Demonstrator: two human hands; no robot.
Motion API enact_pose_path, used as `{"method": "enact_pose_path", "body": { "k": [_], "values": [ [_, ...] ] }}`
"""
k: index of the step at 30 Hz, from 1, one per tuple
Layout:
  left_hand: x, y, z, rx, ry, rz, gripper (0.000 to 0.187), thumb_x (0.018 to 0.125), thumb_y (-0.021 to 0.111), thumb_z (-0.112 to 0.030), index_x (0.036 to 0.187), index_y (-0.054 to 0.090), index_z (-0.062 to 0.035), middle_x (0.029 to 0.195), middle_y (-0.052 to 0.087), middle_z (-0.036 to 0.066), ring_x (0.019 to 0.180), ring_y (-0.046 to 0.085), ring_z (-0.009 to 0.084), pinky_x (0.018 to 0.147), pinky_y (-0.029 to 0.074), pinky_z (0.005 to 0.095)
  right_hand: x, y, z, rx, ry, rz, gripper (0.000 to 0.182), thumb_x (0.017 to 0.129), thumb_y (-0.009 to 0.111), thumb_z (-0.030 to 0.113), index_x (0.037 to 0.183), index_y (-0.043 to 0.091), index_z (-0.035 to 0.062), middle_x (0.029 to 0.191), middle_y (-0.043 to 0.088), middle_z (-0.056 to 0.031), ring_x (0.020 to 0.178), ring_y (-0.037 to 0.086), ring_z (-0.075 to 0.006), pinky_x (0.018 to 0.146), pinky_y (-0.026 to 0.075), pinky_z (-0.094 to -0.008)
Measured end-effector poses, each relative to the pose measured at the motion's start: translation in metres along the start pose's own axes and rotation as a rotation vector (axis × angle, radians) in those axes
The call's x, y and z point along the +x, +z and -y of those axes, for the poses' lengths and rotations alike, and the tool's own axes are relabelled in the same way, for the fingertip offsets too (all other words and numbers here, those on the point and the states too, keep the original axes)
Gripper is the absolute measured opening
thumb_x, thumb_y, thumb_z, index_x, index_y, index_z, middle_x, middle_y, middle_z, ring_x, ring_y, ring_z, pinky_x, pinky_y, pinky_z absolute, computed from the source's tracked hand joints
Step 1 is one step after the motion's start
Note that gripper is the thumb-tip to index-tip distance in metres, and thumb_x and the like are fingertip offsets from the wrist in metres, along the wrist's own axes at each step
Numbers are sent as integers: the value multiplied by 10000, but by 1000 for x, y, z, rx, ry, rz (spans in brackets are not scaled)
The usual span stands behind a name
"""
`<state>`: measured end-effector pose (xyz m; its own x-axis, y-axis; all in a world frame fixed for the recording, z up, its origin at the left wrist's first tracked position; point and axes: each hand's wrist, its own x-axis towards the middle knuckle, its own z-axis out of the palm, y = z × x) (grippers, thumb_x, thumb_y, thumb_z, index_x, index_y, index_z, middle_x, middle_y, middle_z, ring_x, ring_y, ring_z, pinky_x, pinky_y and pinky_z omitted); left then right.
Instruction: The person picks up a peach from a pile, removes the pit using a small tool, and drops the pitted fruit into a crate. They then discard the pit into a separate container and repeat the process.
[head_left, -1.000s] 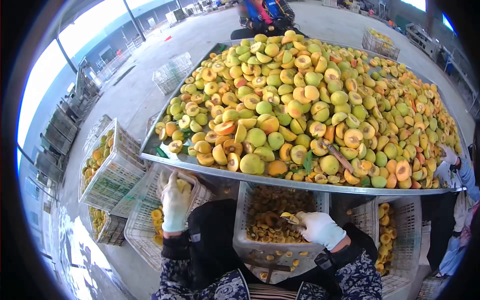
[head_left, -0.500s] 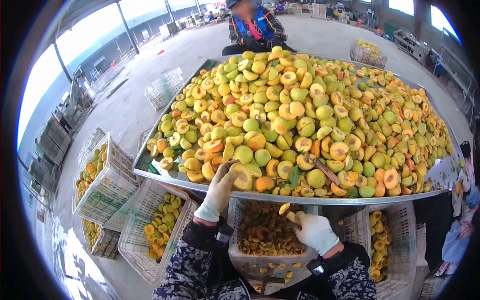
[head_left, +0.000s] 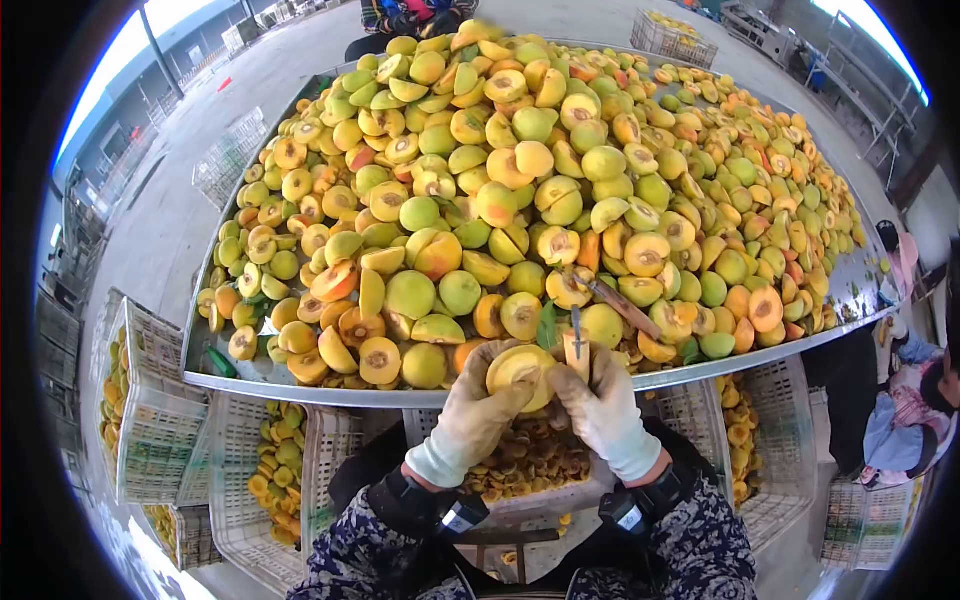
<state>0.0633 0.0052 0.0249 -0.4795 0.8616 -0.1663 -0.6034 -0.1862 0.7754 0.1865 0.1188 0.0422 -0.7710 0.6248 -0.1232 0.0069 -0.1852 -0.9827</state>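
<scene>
My gloved left hand [head_left: 470, 415] grips a halved yellow fruit [head_left: 522, 376] with its cut face up, above the near edge of the metal table [head_left: 420, 398]. Close beside it on the right, my gloved right hand [head_left: 598, 400] is closed round a small knife [head_left: 575, 345] with a light handle and a blade pointing up; its fingertips reach the fruit's edge. Behind both hands lies a large pile of halved and whole fruit [head_left: 500, 200]. A second tool with a brown handle [head_left: 625, 306] rests on the pile.
Below the hands is a crate of brownish scraps [head_left: 530, 460]. Crates of fruit [head_left: 265, 500] stand at the left and right [head_left: 785, 440]. One person [head_left: 410, 18] sits across the table, another [head_left: 905, 400] at the right.
My left hand has lifted a halved fruit from the table edge. My right hand has risen from above the scrap crate to meet it. The view has tilted down and shifted right.
</scene>
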Motion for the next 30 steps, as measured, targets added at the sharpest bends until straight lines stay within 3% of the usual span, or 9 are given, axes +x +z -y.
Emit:
{"method": "enact_pose_path", "body": {
  "k": [3, 5, 7, 9, 14, 18, 23, 25, 30],
  "values": [
    [2, -8, -13, -75, -94, -13, 637, 880, 564, 48, 1446, 283, -35, 1201, 549, 84, 1086, 572, 170, 960, 484, 303, 3, 4, 5, 41, 7, -1, 274, 954, 611, 248, 1059, 532, 7, 754, 569, -30, 610, 511, -75, 525, 418, -233],
    [5, -10, -14, -34, 140, 0, 685, 864, 552, 61, 1472, 262, -63, 1222, 533, 89, 1114, 558, 181, 978, 481, 332, -8, 10, 19, -175, 48, 86, 240, 971, 566, 238, 1044, 541, 10, 780, 583, -73, 659, 553, -111, 551, 438, -257],
    [6, -20, -14, -27, 163, 27, 724, 850, 542, 71, 1491, 244, -86, 1265, 514, 102, 1158, 542, 198, 1006, 466, 360, -9, 20, -3, -425, -257, 209, 228, 965, 551, 222, 1021, 542, 1, 714, 580, -167, 594, 596, -356, 534, 464, -394],
    [3, -22, -15, -123, 109, 46, 716, 846, 541, 73, 1485, 254, -77, 1288, 507, 106, 1185, 528, 203, 1026, 443, 352, -5, 27, -7, -592, -328, 181, 198, 938, 585, 192, 947, 526, 3, 703, 584, -209, 600, 586, -424, 517, 459, -440],
    [0, -19, -15, -62, 132, -14, 710, 835, 527, 68, 1477, 250, -58, 1318, 484, 118, 1211, 507, 220, 1049, 419, 360, 0, 33, -10, -729, -310, 137, 179, 914, 588, 133, 969, 498, -11, 715, 580, -230, 643, 592, -424, 545, 460, -448],
    [-2, -25, -10, 355, 283, 46, 719, 814, 477, 89, 1473, 210, -15, 1338, 443, 131, 1218, 479, 211, 1043, 402, 346, 3, 35, -20, -783, -453, 129, 236, 901, 602, 132, 966, 462, -46, 630, 563, -248, 601, 595, -425, 514, 462, -483],
    [-6, -30, -22, 532, 269, 51, 684, 803, 479, 84, 1443, 247, 22, 1302, 456, 136, 1200, 473, 202, 1040, 387, 334, 6, 30, -12, -779, -386, 237, 245, 900, 591, 147, 966, 456, -47, 637, 566, -251, 610, 600, -430, 524, 463, -491],
    [-1, -34, -34, 874, 302, 125, 631, 824, 513, 12, 1415, 295, 32, 1221, 510, 145, 1117, 521, 206, 985, 423, 328, 6, 30, -13, -784, -334, 269, 248, 901, 587, 154, 965, 457, -47, 636, 566, -252, 612, 601, -431, 527, 463, -494],
    [9, -37, -58, 177, -189, 229, 656, 799, 557, 30, 1409, 317, 11, 1227, 522, 103, 1124, 525, 164, 978, 436, 291, 5, 22, 1, -640, -88, 438, 343, 961, 534, 288, 1001, 477, -48, 690, 578, -229, 568, 580, -391, 528, 474, -442]
  ]
}}
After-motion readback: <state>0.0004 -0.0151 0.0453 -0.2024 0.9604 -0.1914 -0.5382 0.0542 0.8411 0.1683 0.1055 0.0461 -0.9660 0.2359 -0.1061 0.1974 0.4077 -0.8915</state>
